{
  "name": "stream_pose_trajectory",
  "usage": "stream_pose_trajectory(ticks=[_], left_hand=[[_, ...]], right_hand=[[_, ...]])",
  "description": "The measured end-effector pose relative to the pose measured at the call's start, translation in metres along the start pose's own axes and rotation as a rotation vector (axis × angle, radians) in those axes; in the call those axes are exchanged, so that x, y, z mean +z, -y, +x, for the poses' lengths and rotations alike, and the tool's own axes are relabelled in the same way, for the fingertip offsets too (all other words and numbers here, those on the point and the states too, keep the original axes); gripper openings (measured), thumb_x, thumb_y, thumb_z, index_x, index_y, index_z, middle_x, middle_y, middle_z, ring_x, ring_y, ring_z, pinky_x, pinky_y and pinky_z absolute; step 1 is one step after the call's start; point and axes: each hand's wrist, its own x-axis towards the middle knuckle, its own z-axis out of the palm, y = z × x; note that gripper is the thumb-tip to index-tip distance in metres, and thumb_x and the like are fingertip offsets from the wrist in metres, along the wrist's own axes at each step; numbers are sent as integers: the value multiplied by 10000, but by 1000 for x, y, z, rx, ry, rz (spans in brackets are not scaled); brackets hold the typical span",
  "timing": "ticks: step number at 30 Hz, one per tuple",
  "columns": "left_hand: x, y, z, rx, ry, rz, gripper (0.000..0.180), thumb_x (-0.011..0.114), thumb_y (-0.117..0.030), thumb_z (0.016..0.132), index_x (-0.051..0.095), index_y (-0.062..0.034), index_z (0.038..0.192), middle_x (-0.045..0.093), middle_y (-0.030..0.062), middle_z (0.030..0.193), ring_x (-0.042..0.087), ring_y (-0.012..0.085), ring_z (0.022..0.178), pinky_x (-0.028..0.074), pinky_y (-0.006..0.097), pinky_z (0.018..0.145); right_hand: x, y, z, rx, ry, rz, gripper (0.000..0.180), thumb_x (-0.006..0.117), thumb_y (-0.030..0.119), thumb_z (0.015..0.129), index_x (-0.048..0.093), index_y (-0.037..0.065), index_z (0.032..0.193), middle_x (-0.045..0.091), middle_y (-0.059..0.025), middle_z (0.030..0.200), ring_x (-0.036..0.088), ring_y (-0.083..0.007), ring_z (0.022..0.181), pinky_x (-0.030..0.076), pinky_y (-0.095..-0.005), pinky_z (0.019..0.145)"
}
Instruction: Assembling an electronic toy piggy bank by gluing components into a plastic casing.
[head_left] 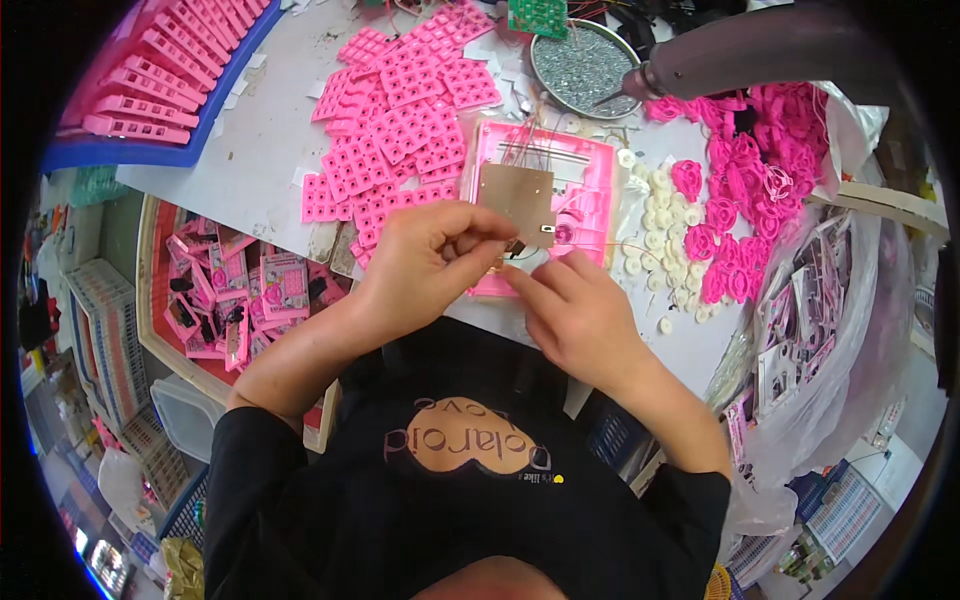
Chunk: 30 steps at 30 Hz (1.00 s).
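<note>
A pink plastic housing (pixel 597 160) lies on the table in front of me. On it rests a brown circuit board (pixel 515 195) with thin wires at its far edge and a small white connector on its right. My left hand (pixel 420 262) is closed in a pinch at the board's near edge, on a small dark part (pixel 515 247). My right hand (pixel 580 315) is closed beside it, fingertips near the same spot. What its fingers grip is too small and hidden to make out. A thin wire runs rightward from there.
Pink button sheets (pixel 400 130) pile up left of the housing. White round pieces (pixel 660 215) and pink rings (pixel 745 190) lie right. A dish of screws (pixel 585 70) stands behind, under a dark power screwdriver (pixel 740 60). A box of finished-looking pink pieces (pixel 240 290) sits lower left.
</note>
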Motion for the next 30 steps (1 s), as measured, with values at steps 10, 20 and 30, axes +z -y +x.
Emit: stream_pose_trajectory(ticks=[10,20,30], left_hand=[[21,-14,1,-176,76,22,161,672,-23,947,703,19,1100,682,-6,871,561,5,661,432,194,553],[40,-7,3,397,70,489,260,729,-54,865,668,-31,1116,642,59,854,593,185,672,470,326,585],[40,24,-2,523,181,682,136,743,-111,821,682,-71,936,621,64,871,618,277,782,506,401,667]], right_hand=[[3,-9,5,-47,-473,120,380,801,30,715,703,35,1082,683,-101,1000,649,-250,763,538,-356,673],[-24,-34,-29,72,-221,63,190,792,102,746,699,47,902,666,-45,841,615,-225,719,501,-343,585],[-20,-26,-35,-29,-85,-114,138,759,99,747,691,57,859,566,-28,747,580,-205,732,486,-333,571]])
